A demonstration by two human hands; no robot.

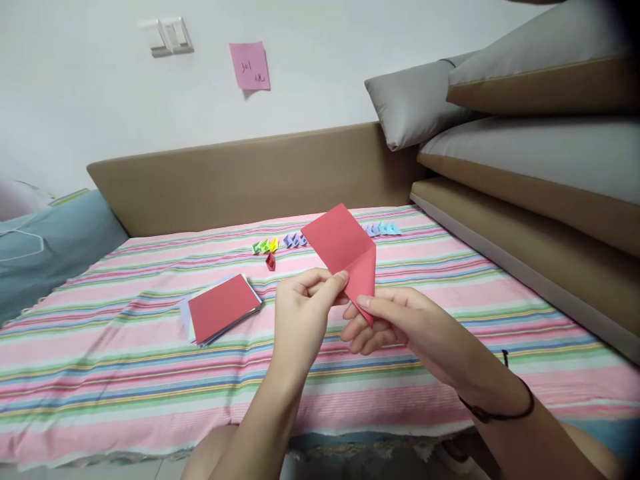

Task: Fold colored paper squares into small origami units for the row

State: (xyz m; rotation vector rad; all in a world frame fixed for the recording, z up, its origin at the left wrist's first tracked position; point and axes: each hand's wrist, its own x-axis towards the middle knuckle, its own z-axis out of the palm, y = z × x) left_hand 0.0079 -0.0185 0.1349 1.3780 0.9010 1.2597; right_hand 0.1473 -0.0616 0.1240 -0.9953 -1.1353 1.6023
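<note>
A sheet of red paper (pixel 339 237) with one corner folded over is held up above the striped cloth. My left hand (pixel 310 300) pinches its lower left edge between thumb and fingers. Near the pointed lower end, my right hand (pixel 387 319) grips the folded part, thumb on top and fingers beneath. A dark cord bracelet circles the right wrist. To the left lies a stack of coloured paper (pixel 225 310) with a red sheet uppermost. Behind the held sheet stand small folded paper pieces in green and yellow (pixel 265 247), purple (pixel 294 240), light blue (pixel 389 229) and dark red (pixel 271 261).
The striped cloth (pixel 150 373) covers a seat with a brown backrest (pixel 250 173). Grey and brown cushions (pixel 530 157) are piled at the right. A blue-grey cushion (pixel 55 233) with a white cable is at the left. A pink note (pixel 250 67) and switches (pixel 169 36) are on the wall.
</note>
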